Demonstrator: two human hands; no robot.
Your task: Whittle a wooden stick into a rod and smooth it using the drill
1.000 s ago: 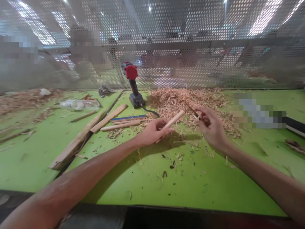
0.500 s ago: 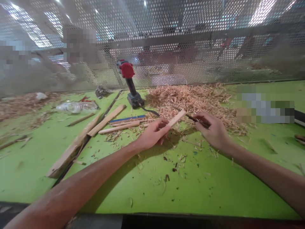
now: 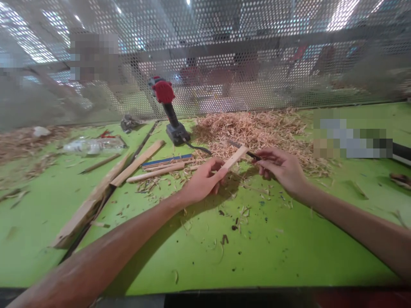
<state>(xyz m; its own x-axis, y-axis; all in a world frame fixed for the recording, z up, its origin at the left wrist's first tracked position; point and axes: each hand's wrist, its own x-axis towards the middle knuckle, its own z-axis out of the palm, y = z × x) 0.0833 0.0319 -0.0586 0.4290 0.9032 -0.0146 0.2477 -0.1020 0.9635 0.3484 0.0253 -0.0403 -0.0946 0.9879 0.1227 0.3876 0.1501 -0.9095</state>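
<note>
In my left hand (image 3: 205,179) is a short, pale wooden stick (image 3: 235,157), its free end angled up and to the right. My right hand (image 3: 281,169) grips a dark, thin-bladed knife (image 3: 252,155) whose tip points left behind the stick's far end. Whether the blade touches the wood I cannot tell. Both hands are closed and held above the green table (image 3: 266,252), just in front of a heap of curled wood shavings (image 3: 253,128).
A red and black cordless drill (image 3: 170,111) stands upright behind my left hand. To the left lie wood strips (image 3: 141,162), a blue strip (image 3: 167,160), a longer wood piece (image 3: 86,209) and a clear plastic packet (image 3: 93,145). A perforated metal screen (image 3: 205,81) rises at the back.
My right hand has shifted slightly left with the knife, bringing it closer to the stick's end. The left hand keeps its hold on the stick. The whole view has moved a little.
</note>
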